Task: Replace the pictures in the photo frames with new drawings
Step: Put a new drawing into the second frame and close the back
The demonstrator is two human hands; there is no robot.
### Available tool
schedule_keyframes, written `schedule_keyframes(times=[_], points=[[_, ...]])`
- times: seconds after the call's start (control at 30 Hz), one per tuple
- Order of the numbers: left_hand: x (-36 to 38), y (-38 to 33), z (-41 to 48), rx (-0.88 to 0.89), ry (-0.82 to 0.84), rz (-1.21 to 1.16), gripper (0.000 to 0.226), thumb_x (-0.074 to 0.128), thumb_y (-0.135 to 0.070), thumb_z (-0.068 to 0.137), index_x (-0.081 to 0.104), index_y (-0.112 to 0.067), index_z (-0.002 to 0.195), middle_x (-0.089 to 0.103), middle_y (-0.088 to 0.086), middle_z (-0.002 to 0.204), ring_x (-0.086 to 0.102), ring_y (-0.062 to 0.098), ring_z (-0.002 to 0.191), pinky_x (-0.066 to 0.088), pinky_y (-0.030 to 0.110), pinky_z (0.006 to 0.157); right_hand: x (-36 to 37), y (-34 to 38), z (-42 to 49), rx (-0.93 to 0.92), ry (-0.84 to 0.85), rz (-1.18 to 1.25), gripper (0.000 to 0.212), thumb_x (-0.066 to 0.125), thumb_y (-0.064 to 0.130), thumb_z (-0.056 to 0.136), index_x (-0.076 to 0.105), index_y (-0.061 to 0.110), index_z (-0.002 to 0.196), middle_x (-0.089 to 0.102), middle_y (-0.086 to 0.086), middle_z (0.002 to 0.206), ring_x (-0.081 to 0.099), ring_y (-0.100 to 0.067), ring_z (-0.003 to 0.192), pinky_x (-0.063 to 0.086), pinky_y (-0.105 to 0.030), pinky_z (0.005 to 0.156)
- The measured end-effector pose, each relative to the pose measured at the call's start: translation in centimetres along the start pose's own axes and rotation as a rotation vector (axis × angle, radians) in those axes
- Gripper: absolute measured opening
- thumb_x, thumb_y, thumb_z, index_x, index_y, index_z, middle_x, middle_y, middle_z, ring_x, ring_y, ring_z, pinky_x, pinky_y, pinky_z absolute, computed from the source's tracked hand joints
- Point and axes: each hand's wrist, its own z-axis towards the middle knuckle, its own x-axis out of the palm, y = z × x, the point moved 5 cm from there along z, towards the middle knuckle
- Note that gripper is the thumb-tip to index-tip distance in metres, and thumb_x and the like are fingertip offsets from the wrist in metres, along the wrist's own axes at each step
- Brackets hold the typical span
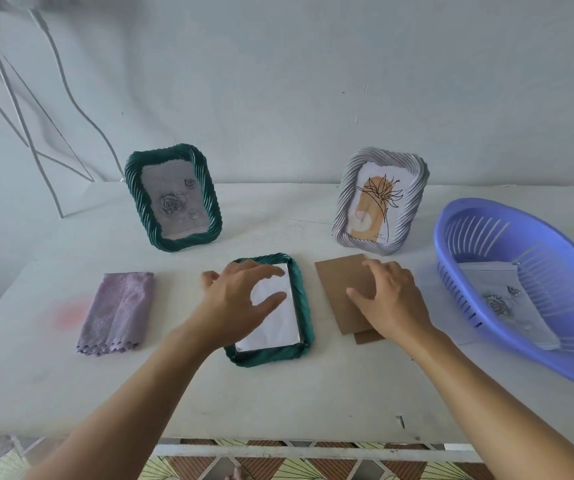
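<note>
The flat green frame (pixel 304 306) lies face down on the table (pixel 278 393) with white paper (pixel 278 327) inside it. The left hand (pixel 240 299) rests on the paper, fingers spread and relaxed. Just right of that frame, the right hand (pixel 393 299) lies with bent fingers on the cardboard back (pixel 341 282); I cannot tell whether it grips. A cloth (pixel 115 311) lies to the frame's left and a basket (pixel 521 351) far to its right.

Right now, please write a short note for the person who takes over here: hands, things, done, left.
Left grip rests on the white paper sheet inside the face-down dark green twisted-rim frame. Right grip rests on the brown cardboard backing boards.
Done: frame open, sheet in.
Left: board on, close, stand it beside the upright green frame and the upright white frame.
A rose picture lies in the blue plastic basket.
</note>
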Motion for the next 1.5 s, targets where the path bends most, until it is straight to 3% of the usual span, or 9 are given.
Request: schedule_keyframes(times=[0.4,0.57,0.7,0.87,0.97,1.07,1.2,1.37,1.5], points=[[7.1,-7.3,2.1,0.094,0.114,0.172,0.035,0.049,-0.048,0.097,0.060,-0.036,0.128,0.067,-0.008,0.112,0.052,0.017,0.109,0.013,0.037,0.072,-0.3,-0.9,0.3,0.051,0.026,0.165,0.080,0.077,0.049,0.077,0.041,0.024,0.144,0.053,-0.005,0.125,0.049,-0.025,0.119,0.045,-0.035,0.094],[6.9,-7.6,2.1,0.038,0.134,0.088,0.040,0.034,-0.061,0.100,0.061,-0.037,0.118,0.066,-0.005,0.091,0.055,0.018,0.100,0.028,0.040,0.083,-1.7,-0.2,0.2,0.031,-0.112,0.610,0.050,0.084,0.017,0.073,0.062,0.026,0.117,0.065,0.010,0.096,0.063,-0.006,0.088,0.043,-0.006,0.073],[5.6,-8.4,1.9,-0.009,0.125,-0.131,0.039,0.032,-0.058,0.102,0.057,-0.042,0.126,0.068,-0.014,0.101,0.060,0.010,0.106,0.029,0.039,0.093,-1.6,1.2,-0.3,-0.016,-0.141,0.770,0.034,0.072,0.015,0.086,0.068,0.018,0.120,0.071,0.008,0.111,0.065,-0.004,0.100,0.051,-0.026,0.094],[4.6,-8.4,1.9,-0.056,0.142,-0.482,0.029,0.045,-0.058,0.099,0.045,-0.060,0.128,0.064,-0.021,0.110,0.063,0.001,0.110,0.040,0.039,0.108,-1.5,2.0,-0.9,-0.004,-0.101,0.927,0.018,0.058,0.024,0.098,0.074,0.025,0.108,0.073,0.015,0.105,0.064,0.002,0.102,0.050,-0.022,0.093],[4.4,-7.9,1.9,-0.100,0.121,-0.605,0.041,0.059,-0.055,0.093,0.048,-0.054,0.133,0.069,-0.012,0.118,0.067,-0.003,0.099,0.051,0.023,0.093,-0.9,2.3,-0.9,0.012,-0.038,1.042,0.018,0.058,0.025,0.097,0.075,0.027,0.102,0.071,0.008,0.109,0.064,-0.004,0.107,0.048,-0.025,0.093],[3.7,-7.7,1.6,-0.101,0.066,-0.622,0.038,0.067,-0.032,0.092,0.051,-0.060,0.112,0.069,-0.017,0.106,0.066,-0.011,0.083,0.050,0.008,0.071,-0.6,2.6,-1.4,0.057,0.078,1.128,0.020,0.055,0.028,0.099,0.076,0.028,0.099,0.068,0.005,0.113,0.062,-0.002,0.108,0.045,-0.025,0.092],[3.1,-5.7,1.1,-0.160,-0.030,-0.716,0.047,0.063,-0.017,0.094,0.054,-0.043,0.132,0.071,-0.007,0.108,0.073,0.011,0.083,0.061,0.040,0.077,-0.2,2.9,-1.7,-0.054,0.071,0.992,0.020,0.063,0.026,0.095,0.075,0.039,0.104,0.059,0.010,0.117,0.056,0.002,0.113,0.041,-0.016,0.090],[1.2,-4.3,-0.3,-0.144,-0.166,-0.834,0.042,0.063,-0.007,0.095,0.060,-0.037,0.125,0.071,-0.007,0.111,0.075,0.018,0.076,0.062,0.044,0.066,0.1,3.8,-1.9,-0.123,0.077,0.866,0.047,0.069,0.040,0.089,0.053,0.054,0.131,0.041,0.013,0.134,0.041,0.004,0.127,0.039,-0.019,0.096],[0.2,-2.3,-1.5,-0.190,-0.249,-0.859,0.039,0.064,-0.003,0.094,0.064,-0.034,0.117,0.068,-0.010,0.112,0.075,0.022,0.081,0.061,0.056,0.066,-0.1,5.7,-1.8,-0.095,0.075,0.940,0.063,0.078,0.042,0.082,0.044,0.046,0.134,0.045,0.015,0.132,0.066,0.000,0.091,0.054,-0.021,0.083]])
